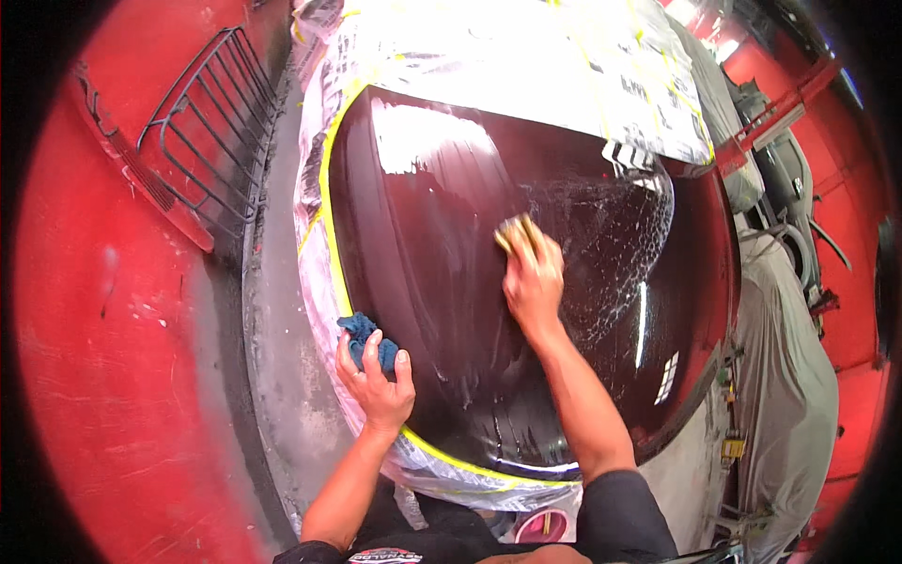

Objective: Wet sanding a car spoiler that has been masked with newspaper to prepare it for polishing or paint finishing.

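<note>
A dark, wet car hood [427,254] lies in front of me, with water streaks on its left part and whitish suds on its right. My right hand [536,287] is closed round a small yellowish-grey sanding pad [513,233], pressed on the middle of the hood. Its exact make is hard to tell under the fingers. At the hood's near left edge, my left hand [378,390] grips a crumpled blue cloth [378,350], fingers curled over it. The cloth rests on the rim by the yellow masking tape [329,221].
Printed masking sheeting [573,66] covers the car beyond the hood. A pinkish bucket [547,526] stands low at my front. To the left, a black metal rack [211,127] leans by the red wall [103,376]. Grey covers [785,395] drape something at the right.
</note>
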`<state>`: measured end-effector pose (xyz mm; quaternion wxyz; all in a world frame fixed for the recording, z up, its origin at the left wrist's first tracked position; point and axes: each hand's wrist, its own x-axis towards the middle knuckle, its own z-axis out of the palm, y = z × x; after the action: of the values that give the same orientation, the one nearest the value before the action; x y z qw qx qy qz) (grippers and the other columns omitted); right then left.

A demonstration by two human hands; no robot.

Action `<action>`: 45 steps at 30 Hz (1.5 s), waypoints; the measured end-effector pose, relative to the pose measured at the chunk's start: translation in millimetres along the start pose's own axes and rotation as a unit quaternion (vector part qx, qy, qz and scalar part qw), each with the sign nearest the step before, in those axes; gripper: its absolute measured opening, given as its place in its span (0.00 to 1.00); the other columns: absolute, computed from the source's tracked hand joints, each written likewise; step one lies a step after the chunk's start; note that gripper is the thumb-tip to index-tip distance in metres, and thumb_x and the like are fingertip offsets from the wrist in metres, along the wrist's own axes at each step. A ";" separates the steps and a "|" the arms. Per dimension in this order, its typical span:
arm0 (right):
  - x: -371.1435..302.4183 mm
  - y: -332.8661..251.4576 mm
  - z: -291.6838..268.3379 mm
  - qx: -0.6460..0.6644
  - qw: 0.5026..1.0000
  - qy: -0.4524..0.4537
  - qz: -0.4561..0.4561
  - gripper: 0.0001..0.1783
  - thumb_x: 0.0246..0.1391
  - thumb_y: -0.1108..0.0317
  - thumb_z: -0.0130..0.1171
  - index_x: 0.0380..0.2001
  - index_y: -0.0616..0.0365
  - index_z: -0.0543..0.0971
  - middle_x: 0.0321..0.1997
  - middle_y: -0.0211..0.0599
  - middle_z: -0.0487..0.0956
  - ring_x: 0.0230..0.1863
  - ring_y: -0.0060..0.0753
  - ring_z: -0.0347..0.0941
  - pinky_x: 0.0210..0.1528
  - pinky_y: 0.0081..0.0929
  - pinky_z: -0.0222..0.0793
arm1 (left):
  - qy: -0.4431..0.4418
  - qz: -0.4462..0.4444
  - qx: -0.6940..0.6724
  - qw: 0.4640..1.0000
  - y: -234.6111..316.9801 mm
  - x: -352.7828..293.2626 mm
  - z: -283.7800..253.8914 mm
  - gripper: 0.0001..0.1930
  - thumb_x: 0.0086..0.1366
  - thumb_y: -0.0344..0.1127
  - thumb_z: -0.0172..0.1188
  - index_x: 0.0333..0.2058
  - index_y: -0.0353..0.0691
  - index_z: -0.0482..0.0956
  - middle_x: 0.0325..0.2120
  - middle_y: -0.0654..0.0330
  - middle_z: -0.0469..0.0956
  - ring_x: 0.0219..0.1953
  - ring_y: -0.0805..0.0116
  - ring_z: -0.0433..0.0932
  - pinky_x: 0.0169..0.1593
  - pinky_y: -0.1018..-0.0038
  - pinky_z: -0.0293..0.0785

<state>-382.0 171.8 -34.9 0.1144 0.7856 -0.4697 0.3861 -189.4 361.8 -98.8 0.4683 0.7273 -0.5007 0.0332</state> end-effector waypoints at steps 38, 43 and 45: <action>92.4 -18.3 73.3 0.086 0.991 -0.068 -0.070 0.19 0.56 0.78 0.56 0.49 0.50 0.83 0.61 0.45 0.77 0.60 0.50 0.72 0.62 0.43 0.70 | -0.042 0.003 -0.022 0.999 -8.5 -4.4 -8.0 0.24 0.59 0.40 0.65 0.54 0.44 0.73 0.61 0.39 0.58 0.61 0.37 0.59 0.65 0.45 0.55; 197.3 -11.0 114.3 0.063 0.987 -0.146 0.036 0.25 0.47 0.79 0.61 0.51 0.51 0.82 0.58 0.44 0.78 0.57 0.52 0.74 0.60 0.42 0.70 | -0.042 0.010 -0.047 0.998 -1.3 -3.4 3.6 0.24 0.59 0.41 0.66 0.54 0.44 0.73 0.61 0.39 0.58 0.61 0.37 0.59 0.65 0.44 0.56; 180.2 4.2 117.9 0.074 0.992 -0.103 -0.021 0.24 0.48 0.79 0.62 0.50 0.50 0.82 0.58 0.44 0.78 0.57 0.51 0.73 0.59 0.42 0.71 | -0.044 0.010 -0.045 0.998 -2.1 -4.1 -0.5 0.25 0.59 0.41 0.66 0.54 0.44 0.73 0.61 0.39 0.58 0.61 0.37 0.59 0.65 0.44 0.56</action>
<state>-279.7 -11.5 13.3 0.0147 0.8373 -0.4325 0.3341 -189.7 365.1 -102.0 0.4780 0.7008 -0.5293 -0.0166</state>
